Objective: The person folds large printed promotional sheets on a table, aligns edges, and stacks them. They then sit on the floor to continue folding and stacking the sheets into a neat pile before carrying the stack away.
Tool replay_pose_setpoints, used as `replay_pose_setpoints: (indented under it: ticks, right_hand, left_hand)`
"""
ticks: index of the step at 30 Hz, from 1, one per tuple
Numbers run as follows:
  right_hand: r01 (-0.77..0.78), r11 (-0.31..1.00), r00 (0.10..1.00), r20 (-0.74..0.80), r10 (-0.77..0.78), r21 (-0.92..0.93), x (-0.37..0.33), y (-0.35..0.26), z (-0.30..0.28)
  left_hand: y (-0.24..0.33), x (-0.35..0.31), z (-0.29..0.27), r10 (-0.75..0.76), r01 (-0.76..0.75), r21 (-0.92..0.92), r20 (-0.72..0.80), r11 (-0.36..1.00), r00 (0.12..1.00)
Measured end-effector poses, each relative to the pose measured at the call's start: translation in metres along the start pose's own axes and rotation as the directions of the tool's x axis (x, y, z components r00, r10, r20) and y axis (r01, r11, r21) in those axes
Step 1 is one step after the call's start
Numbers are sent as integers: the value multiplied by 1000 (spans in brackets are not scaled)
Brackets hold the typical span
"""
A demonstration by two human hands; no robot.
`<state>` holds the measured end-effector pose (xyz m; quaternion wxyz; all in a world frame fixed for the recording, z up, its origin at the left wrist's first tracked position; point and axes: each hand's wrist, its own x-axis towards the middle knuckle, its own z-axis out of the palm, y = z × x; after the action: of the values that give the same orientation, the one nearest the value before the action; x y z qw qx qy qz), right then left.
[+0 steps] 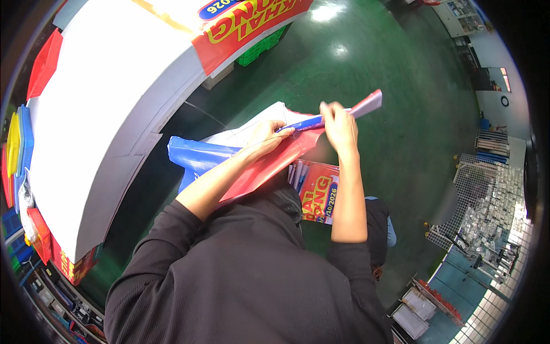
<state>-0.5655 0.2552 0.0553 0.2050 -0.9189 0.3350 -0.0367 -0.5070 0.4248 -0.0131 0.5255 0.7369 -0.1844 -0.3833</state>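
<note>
A large glossy printed sheet [260, 178], red and blue with a white back, lies across my lap, its far edge folded into a narrow strip. My left hand [266, 137] pinches the sheet near the left end of this strip. Farther right, my right hand [341, 126] is closed round the strip, whose red and white end [366, 104] sticks out past my fingers. The sheet's blue part [197, 157] hangs in loose creases left of my left forearm. Below my right hand lies a stack of folded printed sheets [321, 192], partly hidden by my forearm.
A long white table [109, 92] runs along the left, with coloured plastic trays [23, 140] at its outer side. A green crate [260, 49] stands beyond it. Someone in dark clothing [376, 229] is close on my right. Wire mesh racks [475, 195] stand far right on the green floor.
</note>
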Motion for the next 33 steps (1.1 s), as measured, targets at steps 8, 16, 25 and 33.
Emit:
replay_pose_setpoints:
  ticks: [8, 16, 25, 33]
  right_hand:
    - [87, 968, 985, 125, -119, 235, -70, 21, 0]
    - [88, 958, 960, 232, -155, 274, -131, 38, -99]
    - [-53, 993, 981, 180, 72, -107, -302, 37, -310]
    - [-748, 640, 649, -9, 761, 175, -498, 1, -363]
  left_hand:
    - [-1, 17, 8, 93, -82, 118, -95, 990, 991]
    - [-23, 54, -51, 135, 21, 317, -461, 948, 877]
    - [-53, 92, -119, 379, -31, 507, -600, 862, 705]
    - [-58, 122, -167, 368, 49, 585, -571, 810, 734]
